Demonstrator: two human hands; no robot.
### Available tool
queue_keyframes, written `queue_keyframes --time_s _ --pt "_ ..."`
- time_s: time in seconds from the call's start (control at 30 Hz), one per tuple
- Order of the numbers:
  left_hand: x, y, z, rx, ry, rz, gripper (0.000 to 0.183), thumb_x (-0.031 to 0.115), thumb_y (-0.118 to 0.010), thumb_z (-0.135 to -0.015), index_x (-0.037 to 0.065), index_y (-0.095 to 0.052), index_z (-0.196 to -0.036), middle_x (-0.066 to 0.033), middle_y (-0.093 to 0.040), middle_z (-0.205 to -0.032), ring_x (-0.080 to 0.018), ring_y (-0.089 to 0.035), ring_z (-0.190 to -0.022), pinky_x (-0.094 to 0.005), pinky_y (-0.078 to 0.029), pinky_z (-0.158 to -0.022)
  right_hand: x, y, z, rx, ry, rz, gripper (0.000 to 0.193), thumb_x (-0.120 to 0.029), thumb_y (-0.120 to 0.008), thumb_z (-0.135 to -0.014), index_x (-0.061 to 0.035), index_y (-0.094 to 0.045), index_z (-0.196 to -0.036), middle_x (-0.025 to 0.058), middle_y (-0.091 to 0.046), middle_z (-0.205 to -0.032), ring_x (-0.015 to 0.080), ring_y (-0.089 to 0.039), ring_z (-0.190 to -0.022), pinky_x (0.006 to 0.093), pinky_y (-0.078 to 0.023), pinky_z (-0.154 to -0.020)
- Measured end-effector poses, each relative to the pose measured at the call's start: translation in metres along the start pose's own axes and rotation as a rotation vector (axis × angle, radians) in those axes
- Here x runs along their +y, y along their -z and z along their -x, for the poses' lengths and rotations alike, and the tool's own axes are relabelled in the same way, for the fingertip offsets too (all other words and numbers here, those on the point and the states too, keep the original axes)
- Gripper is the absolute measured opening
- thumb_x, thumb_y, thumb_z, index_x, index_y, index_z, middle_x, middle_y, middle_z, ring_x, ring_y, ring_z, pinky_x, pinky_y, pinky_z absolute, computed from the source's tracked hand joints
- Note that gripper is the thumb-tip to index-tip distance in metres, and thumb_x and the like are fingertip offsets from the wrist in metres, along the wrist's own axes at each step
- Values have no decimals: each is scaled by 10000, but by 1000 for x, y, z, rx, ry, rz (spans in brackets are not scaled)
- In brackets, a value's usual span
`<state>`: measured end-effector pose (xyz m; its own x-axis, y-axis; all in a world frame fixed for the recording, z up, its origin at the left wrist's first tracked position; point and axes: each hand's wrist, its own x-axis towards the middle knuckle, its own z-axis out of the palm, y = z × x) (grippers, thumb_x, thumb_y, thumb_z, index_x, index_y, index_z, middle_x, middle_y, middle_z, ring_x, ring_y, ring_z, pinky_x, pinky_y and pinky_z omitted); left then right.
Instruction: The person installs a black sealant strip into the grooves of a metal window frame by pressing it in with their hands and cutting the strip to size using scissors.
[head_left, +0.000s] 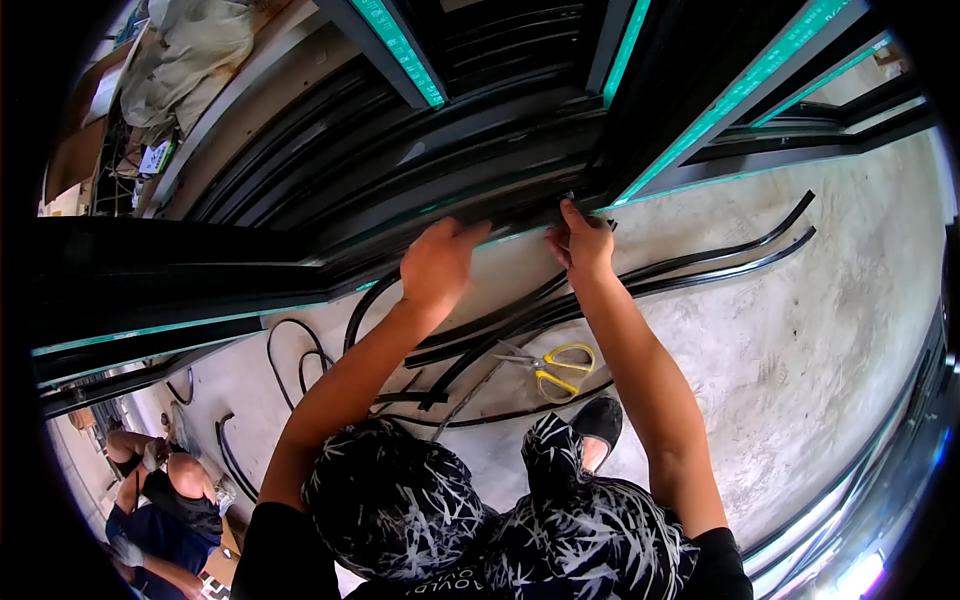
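The near edge of the dark frame [365, 240] is met by both hands. The right hand [583, 240] is set with a fingertip against it — probably so that pressure can be kept to one spot. The left hand [437, 268] is blurred, partly curled; whether anything is pinched by either cannot be told. Scissors [538, 362] and black strips [500, 332] are laid on the floor [800, 320] — seemingly for easy reach.
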<state>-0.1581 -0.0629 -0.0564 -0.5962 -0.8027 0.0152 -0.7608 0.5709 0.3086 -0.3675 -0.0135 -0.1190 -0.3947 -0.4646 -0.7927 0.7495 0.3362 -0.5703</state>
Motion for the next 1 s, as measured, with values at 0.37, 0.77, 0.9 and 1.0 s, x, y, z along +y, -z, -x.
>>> queue_keyframes --time_s 0.37,0.77,0.9,1.0 --pt "-16 18 -31 -126 54 75 310 50 -611 -901 193 -738 -1145 -89 -622 -908 -318 -616 -850 -424 -491 -693 -5 -13 14 56 -16 37 258 -281 -765 -877 -112 -609 -993 9 -595 -805 143 -613 -688 298 -569 -605" --pt "-26 29 -45 -276 44 61 264 97 -620 -901 185 -739 -1120 -96 -614 -899 -327 -615 -865 -433 -485 -726 0 -17 11 102 3 -32 304 -218 -789 -854 -19 -612 -1002 58 -615 -914 191 -562 -641 363 -564 -512" --pt "-19 21 -33 -162 68 90 257 101 -620 -906 192 -742 -1114 -92 -615 -898 -324 -617 -863 -428 -486 -717 2 -17 11 134 35 -26 275 -190 -783 -862 -8 -611 -973 62 -617 -870 187 -555 -607 342 -540 -478" --pt "-18 11 -23 -55 39 107 249 105 -622 -910 196 -744 -1108 -86 -612 -893 -320 -616 -853 -422 -485 -699 7 -11 1 70 141 -18 271 -176 -785 -860 4 -607 -958 63 -619 -812 181 -546 -559 328 -515 -445"
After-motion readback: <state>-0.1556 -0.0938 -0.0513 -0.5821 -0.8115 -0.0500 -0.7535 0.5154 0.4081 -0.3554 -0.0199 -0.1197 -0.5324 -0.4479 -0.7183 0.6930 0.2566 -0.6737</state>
